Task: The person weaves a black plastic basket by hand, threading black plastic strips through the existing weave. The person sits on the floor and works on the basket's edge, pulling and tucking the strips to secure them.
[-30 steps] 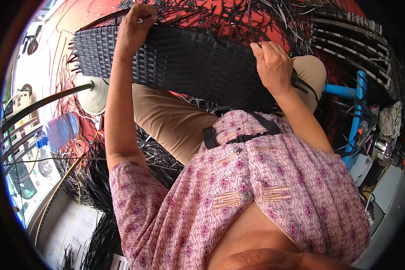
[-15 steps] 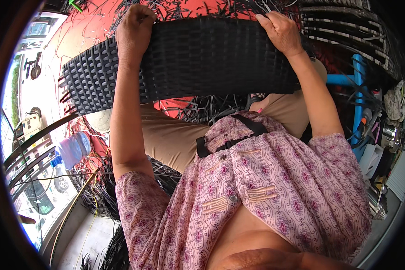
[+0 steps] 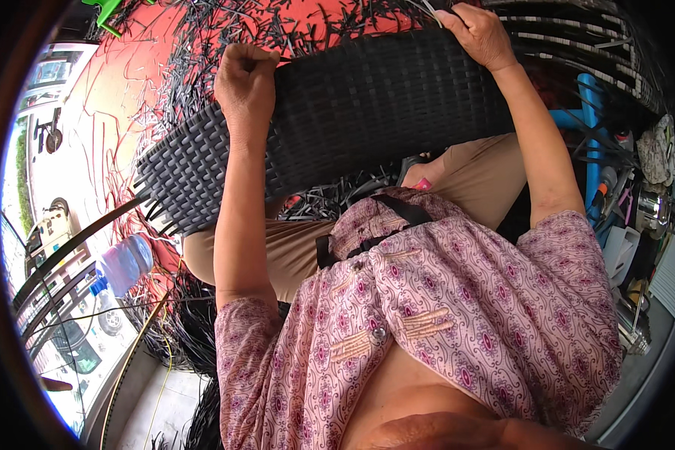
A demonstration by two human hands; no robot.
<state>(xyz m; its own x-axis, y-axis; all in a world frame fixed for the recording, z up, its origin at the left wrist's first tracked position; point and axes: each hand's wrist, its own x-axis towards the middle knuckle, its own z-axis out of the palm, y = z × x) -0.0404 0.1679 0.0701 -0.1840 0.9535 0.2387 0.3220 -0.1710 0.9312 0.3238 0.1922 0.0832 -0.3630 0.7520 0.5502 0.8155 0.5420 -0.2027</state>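
Observation:
A long, curved panel woven from flat black strips (image 3: 367, 105) lies tilted across my lap. My left hand (image 3: 246, 86) is closed at its far edge, left of the middle, thumb and forefinger pressed together there. Near the far right corner my right hand (image 3: 481, 41) pinches the same edge, with thin pale strand ends beside its thumb. Whether either hand also grips a loose strip is hidden. Loose strip ends stick out at the panel's left end.
Cut black strips (image 3: 225, 34) litter the red floor (image 3: 127, 97). A large clear bottle (image 3: 126, 262) lies at the left. On the right are a blue frame (image 3: 589, 112), tools and a metal container (image 3: 652, 210). A green object (image 3: 106, 13) shows far left.
The panel's left end has swung nearer and to the right, with my left hand. My right hand has shifted slightly right and farther. The whole view has also moved a little.

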